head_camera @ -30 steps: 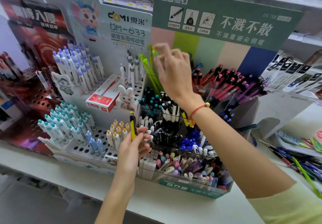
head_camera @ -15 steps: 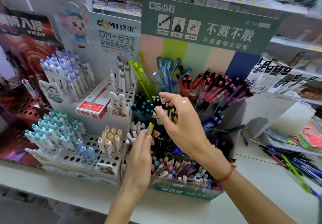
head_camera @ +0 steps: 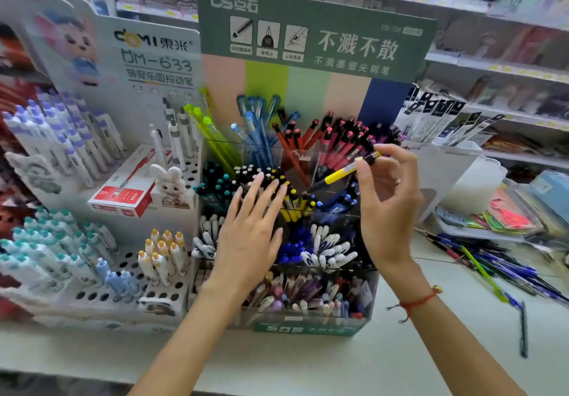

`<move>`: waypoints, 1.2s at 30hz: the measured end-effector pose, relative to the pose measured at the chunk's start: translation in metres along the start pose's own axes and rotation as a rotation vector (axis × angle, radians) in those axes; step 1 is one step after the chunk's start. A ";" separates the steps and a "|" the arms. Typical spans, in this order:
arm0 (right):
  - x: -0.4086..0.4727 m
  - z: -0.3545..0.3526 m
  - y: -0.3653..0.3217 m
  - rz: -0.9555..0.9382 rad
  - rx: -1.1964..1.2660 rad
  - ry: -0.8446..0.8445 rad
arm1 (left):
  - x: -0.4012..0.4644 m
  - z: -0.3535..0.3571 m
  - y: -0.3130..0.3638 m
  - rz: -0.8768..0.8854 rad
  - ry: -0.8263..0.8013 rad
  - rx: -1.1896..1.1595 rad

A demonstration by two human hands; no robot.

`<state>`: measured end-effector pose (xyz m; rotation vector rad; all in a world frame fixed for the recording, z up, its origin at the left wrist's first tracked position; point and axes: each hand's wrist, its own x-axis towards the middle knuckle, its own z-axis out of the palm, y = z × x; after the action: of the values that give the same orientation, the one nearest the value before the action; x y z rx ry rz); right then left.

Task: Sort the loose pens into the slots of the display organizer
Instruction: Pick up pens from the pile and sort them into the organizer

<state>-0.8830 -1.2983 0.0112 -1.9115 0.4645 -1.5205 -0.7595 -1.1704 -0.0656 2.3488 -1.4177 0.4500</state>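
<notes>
We are holding a yellow pen (head_camera: 341, 173) with our right hand (head_camera: 386, 207); the thumb and the first fingers are pinching its dark upper end, and the pen is hanging slanted, with its tip pointing down and to the left, over the middle of the display organizer (head_camera: 308, 324). Our left hand (head_camera: 251, 235) is lying flat and relaxed, with straight spread fingers, and its fingertips are touching the tops of the black pens in a middle slot; it is holding nothing. We judge that we are in the step of placing this one pen, and the slot of the yellow pens (head_camera: 297, 206), just below and left of the tip, is looking like the right place for it. The next move is asking us to turn the pen more upright and to lower its tip into a free gap between the pens that are already standing there, without pushing them over. The organizer is standing on a white desk (head_camera: 338, 361), and more loose pens (head_camera: 492, 266) are lying on the desk to the right, so the sorting is not finished. To the left a white pen stand (head_camera: 101, 291) with round holes is standing beside the organizer, and behind are shop shelves (head_camera: 508, 66) with stationery.
</notes>
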 end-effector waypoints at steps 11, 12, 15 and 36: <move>-0.027 0.040 0.049 -0.342 -0.461 -0.361 | 0.000 -0.003 -0.001 -0.014 -0.016 0.021; -0.030 0.041 0.052 -0.368 -0.507 -0.413 | 0.001 -0.003 -0.001 -0.012 -0.015 0.018; -0.032 0.038 0.059 -0.356 -0.546 -0.497 | 0.002 -0.006 -0.002 -0.008 0.007 -0.009; -0.028 -0.268 0.141 0.632 -0.972 -0.871 | 0.056 0.055 0.237 0.171 -0.239 -0.369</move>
<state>-1.1307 -1.4545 -0.0718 -2.4848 1.3521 0.0803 -0.9408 -1.3413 -0.0560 2.0422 -1.6540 -0.0549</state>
